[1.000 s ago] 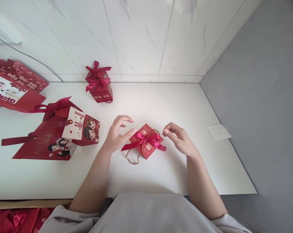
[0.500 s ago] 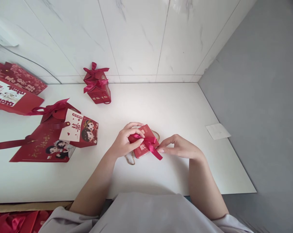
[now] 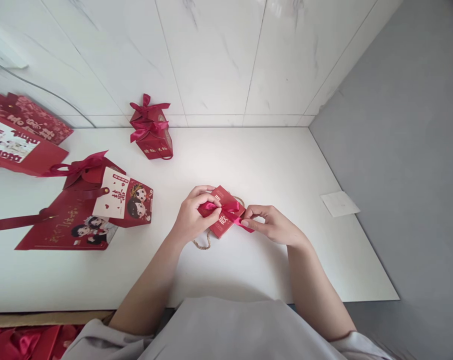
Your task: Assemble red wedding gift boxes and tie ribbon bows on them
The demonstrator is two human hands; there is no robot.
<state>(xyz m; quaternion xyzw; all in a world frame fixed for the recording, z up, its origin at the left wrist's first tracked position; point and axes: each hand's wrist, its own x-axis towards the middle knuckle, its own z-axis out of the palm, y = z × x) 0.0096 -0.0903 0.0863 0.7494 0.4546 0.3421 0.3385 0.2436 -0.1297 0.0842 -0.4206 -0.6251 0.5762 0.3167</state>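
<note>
In front of me on the white table lies a small red gift box point(image 3: 221, 229) with pale lettering and a twisted gold cord handle point(image 3: 202, 246). A dark pink satin ribbon point(image 3: 232, 212) is tied in a bow across its top. My left hand point(image 3: 197, 215) closes on the left part of the bow, thumb and fingers pinching it near the knot, with some fingers along the box's far left side. At the right, my right hand point(image 3: 269, 224) pinches a ribbon tail between thumb and forefinger.
Two red boxes with bows point(image 3: 151, 132) stand by the tiled wall. Farther left are a red box with a cartoon couple point(image 3: 138, 202), a red bag point(image 3: 61, 230) and more red bags point(image 3: 27, 135). A white paper point(image 3: 340, 204) lies at the right edge; a carton point(image 3: 50, 319) sits below.
My right hand has moved slightly left and up and now grips the ribbon tail, which has swung up toward it. My left hand keeps its pinch on the bow.
</note>
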